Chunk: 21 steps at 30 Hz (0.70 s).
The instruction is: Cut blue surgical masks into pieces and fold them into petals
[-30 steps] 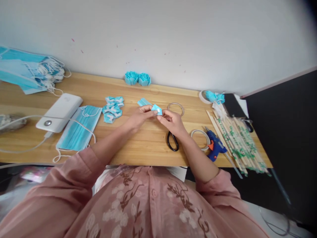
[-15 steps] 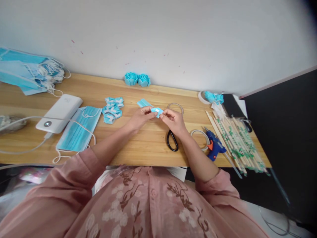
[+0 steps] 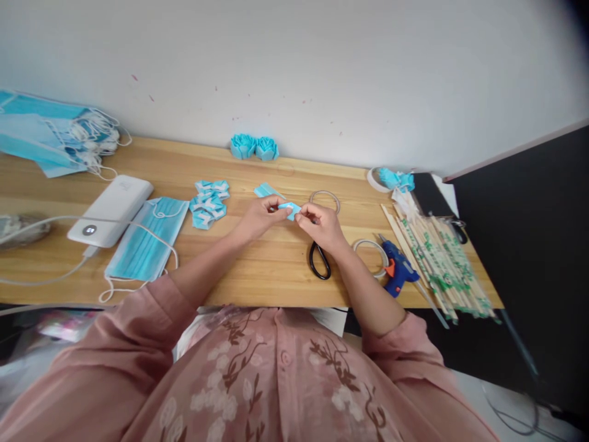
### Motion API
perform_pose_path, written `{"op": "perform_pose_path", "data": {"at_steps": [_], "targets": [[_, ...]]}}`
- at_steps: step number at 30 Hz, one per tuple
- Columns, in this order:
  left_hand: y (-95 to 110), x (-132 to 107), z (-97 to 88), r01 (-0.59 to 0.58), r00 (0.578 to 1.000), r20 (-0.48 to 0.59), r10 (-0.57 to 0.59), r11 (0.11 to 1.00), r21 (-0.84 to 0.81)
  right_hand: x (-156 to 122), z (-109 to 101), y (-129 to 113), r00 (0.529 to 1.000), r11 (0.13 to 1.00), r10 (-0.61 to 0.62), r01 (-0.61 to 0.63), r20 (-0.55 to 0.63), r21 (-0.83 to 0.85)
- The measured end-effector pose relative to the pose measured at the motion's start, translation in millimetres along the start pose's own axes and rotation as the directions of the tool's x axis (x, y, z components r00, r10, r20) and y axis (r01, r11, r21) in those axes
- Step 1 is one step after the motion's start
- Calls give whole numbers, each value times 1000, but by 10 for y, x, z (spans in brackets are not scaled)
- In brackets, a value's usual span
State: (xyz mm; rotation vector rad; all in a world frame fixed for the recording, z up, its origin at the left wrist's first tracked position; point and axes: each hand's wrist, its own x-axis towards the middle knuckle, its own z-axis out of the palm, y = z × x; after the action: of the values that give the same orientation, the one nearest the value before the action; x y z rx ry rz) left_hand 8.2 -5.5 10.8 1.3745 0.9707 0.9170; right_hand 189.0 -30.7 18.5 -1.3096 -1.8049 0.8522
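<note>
My left hand [image 3: 258, 218] and my right hand [image 3: 322, 226] meet above the middle of the wooden desk [image 3: 257, 276]. Both pinch a small folded piece of blue mask fabric [image 3: 289, 209] between their fingertips. A strip of the same blue fabric [image 3: 264, 189] lies just behind my left hand. Black-handled scissors [image 3: 319, 260] lie on the desk under my right wrist. A pile of small folded blue pieces [image 3: 209, 203] sits to the left of my hands.
Two blue fabric flowers [image 3: 254, 147] stand by the wall. A white power bank [image 3: 109, 209] and a blue face mask [image 3: 145, 239] lie at left, more masks [image 3: 50, 138] far left. Tape rolls [image 3: 370, 252], a blue glue gun [image 3: 398, 270] and bundled chopsticks [image 3: 437, 261] lie at right.
The folded blue piece has been turned and lowered slightly between my fingertips; both hands stay in nearly the same place.
</note>
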Motion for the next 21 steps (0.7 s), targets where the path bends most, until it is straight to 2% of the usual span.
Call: {"op": "perform_pose_path", "data": {"at_steps": [5, 9, 11, 14, 17, 21], "targets": [[24, -8, -4, -6, 1000, 25, 5, 999, 48, -9, 5, 13, 1000, 1000, -18, 18, 10, -25], [7, 3, -5, 21, 1000, 12, -21, 1000, 4, 0, -35, 28, 999, 998, -40, 40, 10, -40], [-5, 11, -14, 32, 999, -21, -32, 999, -17, 8, -111, 28, 999, 998, -35, 34, -36, -48], [-22, 15, -32, 38, 997, -64, -40, 999, -24, -8, -295, -1, 982, 999, -5, -2, -191, -37], [-44, 14, -41, 33, 997, -63, -34, 999, -19, -82, -487, -44, 964, 986, -34, -10, -264, -166], [-71, 16, -33, 34, 996, -84, -36, 999, -25, -252, -603, -11, 981, 926, -40, -36, -191, -376]]}}
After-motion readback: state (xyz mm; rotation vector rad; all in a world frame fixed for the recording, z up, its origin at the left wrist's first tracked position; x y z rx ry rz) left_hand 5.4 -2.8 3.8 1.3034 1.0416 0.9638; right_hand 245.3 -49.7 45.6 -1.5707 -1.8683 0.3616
